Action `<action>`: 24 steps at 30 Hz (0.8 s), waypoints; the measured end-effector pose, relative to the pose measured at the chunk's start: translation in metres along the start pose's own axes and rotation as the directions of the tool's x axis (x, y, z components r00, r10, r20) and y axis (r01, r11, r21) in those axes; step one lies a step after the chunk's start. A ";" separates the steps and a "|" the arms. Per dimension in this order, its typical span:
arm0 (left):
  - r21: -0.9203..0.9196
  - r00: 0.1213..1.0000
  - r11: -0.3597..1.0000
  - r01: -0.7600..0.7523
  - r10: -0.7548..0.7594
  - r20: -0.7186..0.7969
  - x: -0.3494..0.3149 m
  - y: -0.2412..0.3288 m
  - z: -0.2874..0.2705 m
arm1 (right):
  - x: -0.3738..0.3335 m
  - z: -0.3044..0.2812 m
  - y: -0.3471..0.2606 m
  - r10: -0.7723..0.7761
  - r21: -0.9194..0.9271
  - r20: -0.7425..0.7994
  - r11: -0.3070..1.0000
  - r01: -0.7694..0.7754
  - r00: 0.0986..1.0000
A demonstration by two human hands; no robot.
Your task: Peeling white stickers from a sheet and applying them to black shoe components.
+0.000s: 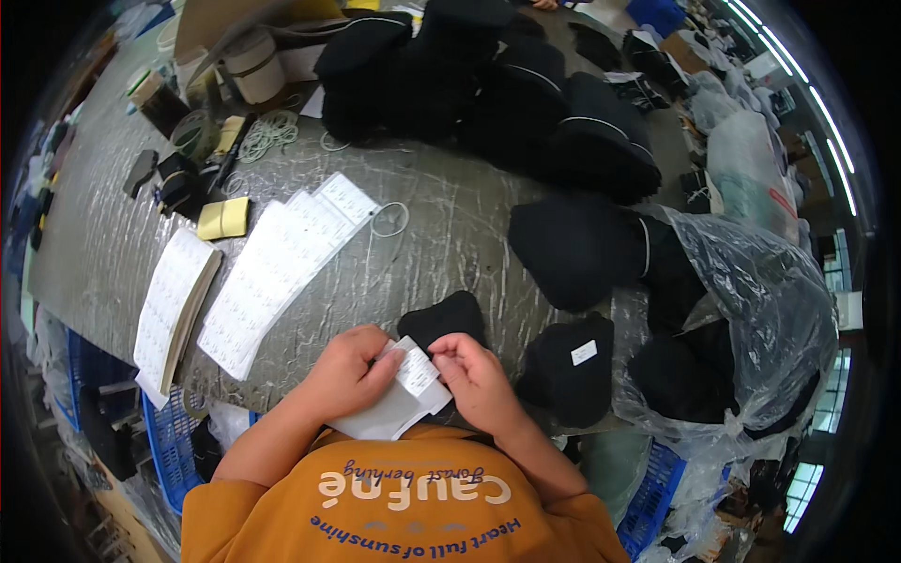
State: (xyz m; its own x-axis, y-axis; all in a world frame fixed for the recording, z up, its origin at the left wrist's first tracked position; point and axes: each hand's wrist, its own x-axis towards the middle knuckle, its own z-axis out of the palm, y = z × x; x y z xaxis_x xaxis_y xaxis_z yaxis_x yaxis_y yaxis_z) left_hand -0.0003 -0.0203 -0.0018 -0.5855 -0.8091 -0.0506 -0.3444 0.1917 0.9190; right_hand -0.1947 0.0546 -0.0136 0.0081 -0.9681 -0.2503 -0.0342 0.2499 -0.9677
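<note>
Just nearside of the black cloth piece (450, 317): labels risking a crease

Nearside of that piece, the left hand (361, 371) is pinching the label sheet (418, 374) under its thumb; the right hand (472, 377) is bunching its fingers at the sheet's edge, whether gripping a label I cannot tell. Uneven pulling could be curling or tearing one. Right of the cloth piece, a labelled black piece (556, 385) is lying where a swinging forearm could be nudging it.

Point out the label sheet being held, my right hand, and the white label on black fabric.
Label sheet (418, 372): head view, on its printed face.
Right hand (476, 382): head view, on the back of the hand.
White label (584, 353): head view, middle of its face.
</note>
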 end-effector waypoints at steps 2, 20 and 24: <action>0.017 0.999 0.999 -0.033 0.033 0.006 0.001 0.001 -0.001 | 0.000 -0.003 0.001 0.072 0.056 0.065 0.996 -0.076 0.995; 0.414 0.897 0.810 -0.415 0.288 0.336 -0.001 -0.008 0.018 | 0.031 -0.024 0.019 -0.087 -0.226 -0.316 0.974 0.015 0.945; 0.394 0.900 0.826 -0.403 0.279 0.336 -0.001 -0.007 0.019 | 0.030 -0.022 0.009 -0.047 -0.229 -0.279 0.973 -0.019 0.959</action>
State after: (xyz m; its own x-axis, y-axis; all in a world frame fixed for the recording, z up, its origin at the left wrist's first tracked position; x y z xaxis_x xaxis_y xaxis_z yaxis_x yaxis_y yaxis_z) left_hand -0.0105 -0.0103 -0.0158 -0.8694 -0.4878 0.0794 -0.3374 0.7032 0.6258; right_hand -0.2170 0.0275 -0.0287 -0.2699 -0.9448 -0.1859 -0.2621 0.2579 -0.9300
